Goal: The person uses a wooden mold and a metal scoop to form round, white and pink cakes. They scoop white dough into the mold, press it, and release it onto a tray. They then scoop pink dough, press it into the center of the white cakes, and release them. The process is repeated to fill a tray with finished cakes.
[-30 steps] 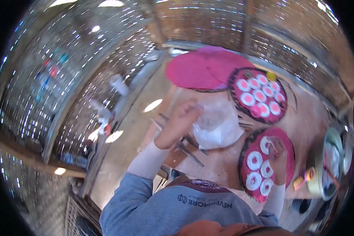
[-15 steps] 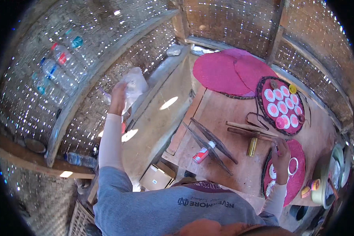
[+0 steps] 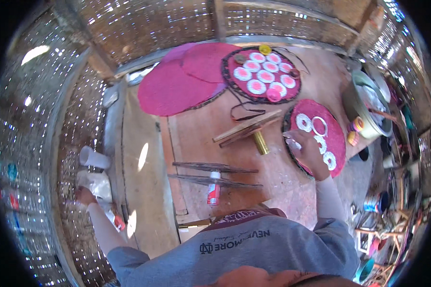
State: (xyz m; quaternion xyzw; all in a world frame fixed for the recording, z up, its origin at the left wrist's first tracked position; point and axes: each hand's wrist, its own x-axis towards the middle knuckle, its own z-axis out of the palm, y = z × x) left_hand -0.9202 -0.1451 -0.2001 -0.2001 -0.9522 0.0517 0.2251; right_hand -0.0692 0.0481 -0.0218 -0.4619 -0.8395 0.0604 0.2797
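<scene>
Pink round mats: four, two bare at 11 o'clock (image 3: 170,88), two bearing discs (image 3: 262,75) (image 3: 321,134). White discs: about eight at 12 o'clock (image 3: 256,86), roughly five at 2 o'clock (image 3: 302,122). Hands: two (image 3: 84,195) (image 3: 307,150).

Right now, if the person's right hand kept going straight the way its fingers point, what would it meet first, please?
The right hand rests at the near edge of the pink round tray, fingers pointing across it; it would probably first meet the white ring, though depth is unclear.

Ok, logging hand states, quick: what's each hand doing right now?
Left hand: closed on a clear plastic bag by the woven wall.
Right hand: resting on the pink round tray; grip cannot be told.
</scene>
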